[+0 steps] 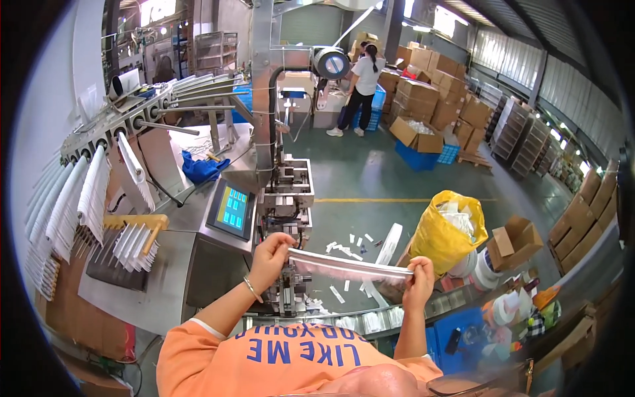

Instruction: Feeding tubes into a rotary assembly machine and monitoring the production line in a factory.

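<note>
A long, narrow white strip (350, 262) with see-through film hanging along its lower side is stretched between my two hands. My left hand (270, 258), with a bangle on the wrist, pinches its left end beside the metal machine. Farther right, my right hand (419, 278) grips the other end, a little lower, so the strip slopes down to the right. Below it runs a curved conveyor (350, 322) carrying small pale packets. Just left of the machine's column stands a touch screen (233, 210).
Racks of hanging white strips (92, 192) and a blue cloth (202, 167) are at left. A yellow sack (430, 225) and an open carton (512, 243) stand at right. White scraps (340, 249) litter the floor. Beyond, a person (364, 83) stands near stacked cartons (418, 102).
</note>
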Demonstrator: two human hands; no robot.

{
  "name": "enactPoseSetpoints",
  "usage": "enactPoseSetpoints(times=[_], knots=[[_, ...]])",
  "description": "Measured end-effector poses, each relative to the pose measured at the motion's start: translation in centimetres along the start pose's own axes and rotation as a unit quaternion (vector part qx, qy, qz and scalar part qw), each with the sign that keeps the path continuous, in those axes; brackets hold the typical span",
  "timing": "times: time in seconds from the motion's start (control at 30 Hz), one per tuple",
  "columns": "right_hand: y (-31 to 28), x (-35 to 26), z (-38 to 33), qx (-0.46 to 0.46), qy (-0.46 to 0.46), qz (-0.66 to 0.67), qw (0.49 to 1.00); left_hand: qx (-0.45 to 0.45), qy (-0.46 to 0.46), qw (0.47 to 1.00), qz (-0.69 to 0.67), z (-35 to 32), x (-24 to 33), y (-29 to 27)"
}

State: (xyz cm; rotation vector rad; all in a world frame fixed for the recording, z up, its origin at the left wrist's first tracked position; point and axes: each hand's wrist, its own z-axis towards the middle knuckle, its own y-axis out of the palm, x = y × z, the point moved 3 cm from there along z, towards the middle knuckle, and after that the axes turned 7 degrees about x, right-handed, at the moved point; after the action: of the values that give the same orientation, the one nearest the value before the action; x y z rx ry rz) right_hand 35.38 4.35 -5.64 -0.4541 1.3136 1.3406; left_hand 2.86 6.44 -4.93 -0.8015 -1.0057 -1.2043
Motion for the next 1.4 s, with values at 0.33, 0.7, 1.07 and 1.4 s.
enactPoseSetpoints(times=[0.33,0.7,1.07,1.4], knots=[[0.4,1.3,1.0,0.049,0.004,0.064,0.997,-0.039,-0.023,0.999,0.025,-1.7,0.5,-0.1],[3.3,2.4,1.3,-0.001,0.019,0.069,0.997,0.009,0.027,0.998,0.057,-0.6,2.1,-3.2],[5.7,2.6,0.8,-0.025,0.017,0.069,0.997,0.046,-0.005,0.997,0.066,-0.5,3.1,-5.8],[8.6,0.1,1.5,-0.107,0.109,0.178,0.972,0.007,0.048,0.999,0.02,3.6,7.7,-6.9]])
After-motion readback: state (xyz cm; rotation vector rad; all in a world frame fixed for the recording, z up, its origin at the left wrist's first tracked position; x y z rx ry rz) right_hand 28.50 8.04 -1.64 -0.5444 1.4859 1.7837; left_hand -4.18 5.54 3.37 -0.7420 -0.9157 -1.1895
